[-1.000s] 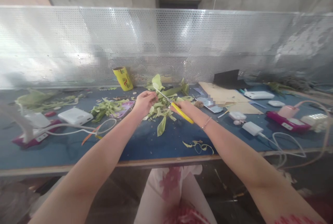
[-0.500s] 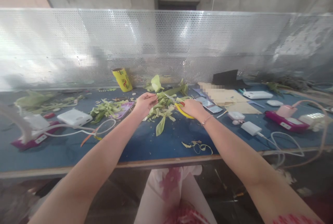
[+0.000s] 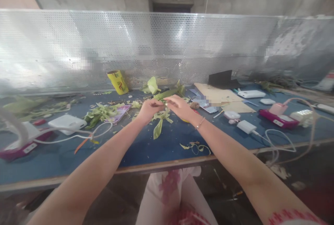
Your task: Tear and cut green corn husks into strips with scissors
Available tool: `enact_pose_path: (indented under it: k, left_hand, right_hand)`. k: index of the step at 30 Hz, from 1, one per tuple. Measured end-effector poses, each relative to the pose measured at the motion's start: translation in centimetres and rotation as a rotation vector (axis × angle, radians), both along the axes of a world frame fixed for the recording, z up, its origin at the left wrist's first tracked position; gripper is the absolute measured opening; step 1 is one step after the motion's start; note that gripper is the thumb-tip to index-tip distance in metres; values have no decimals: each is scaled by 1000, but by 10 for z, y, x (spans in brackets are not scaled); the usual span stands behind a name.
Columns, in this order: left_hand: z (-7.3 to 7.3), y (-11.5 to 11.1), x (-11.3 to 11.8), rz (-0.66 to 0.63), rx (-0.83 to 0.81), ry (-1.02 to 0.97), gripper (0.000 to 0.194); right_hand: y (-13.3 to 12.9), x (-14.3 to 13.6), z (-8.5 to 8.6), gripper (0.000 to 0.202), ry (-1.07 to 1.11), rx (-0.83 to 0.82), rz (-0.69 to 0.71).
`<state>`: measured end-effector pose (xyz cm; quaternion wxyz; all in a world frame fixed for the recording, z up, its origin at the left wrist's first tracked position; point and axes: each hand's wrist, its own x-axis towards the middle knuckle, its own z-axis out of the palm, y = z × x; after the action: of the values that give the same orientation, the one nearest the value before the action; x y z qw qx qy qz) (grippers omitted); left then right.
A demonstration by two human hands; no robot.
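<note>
My left hand [image 3: 151, 109] and my right hand [image 3: 180, 108] meet over the middle of the blue table, fingertips pinched together. A small pale green bit shows between them, too small to name. Beneath and beside my fingers lie cut green leaves [image 3: 158, 131], one long leaf pointing toward me. A large green leaf [image 3: 167, 93] lies just behind the hands, near an upright pale leaf [image 3: 152, 85]. Part of the scissors' yellow handle [image 3: 185, 120] shows under my right hand; the rest is hidden.
Left of my hands, leaf strips [image 3: 99, 115] partly cover a purple phone [image 3: 121, 112]. A yellow cardboard tube [image 3: 118, 83] stands tilted at the perforated screen [image 3: 130, 44]. Brown paper [image 3: 219, 94], a second phone [image 3: 208, 106], chargers, cables and power strips [image 3: 278, 118] occupy the right side.
My right hand has moved left from the scissors to my left hand's fingertips, and the scissor blades are now out of sight. The view has shifted slightly to the right.
</note>
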<state>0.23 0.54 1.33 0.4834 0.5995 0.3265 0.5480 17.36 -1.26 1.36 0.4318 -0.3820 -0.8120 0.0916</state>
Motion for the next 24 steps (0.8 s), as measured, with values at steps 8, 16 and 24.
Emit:
enact_pose_path:
  k: [8,16,24]
  left_hand:
    - [1,-4,4,-5,53,54,30]
    - [6,-10,4,-116,-175,-147,28]
    - [14,-9,-3,14,-36,141,23]
  right_hand:
    - [0,-2,-4,19,146,-46,-13]
    - [-3,-3,-2,15,290,-87,-43]
    - [-2,-3,-3,14,208,-11,-16]
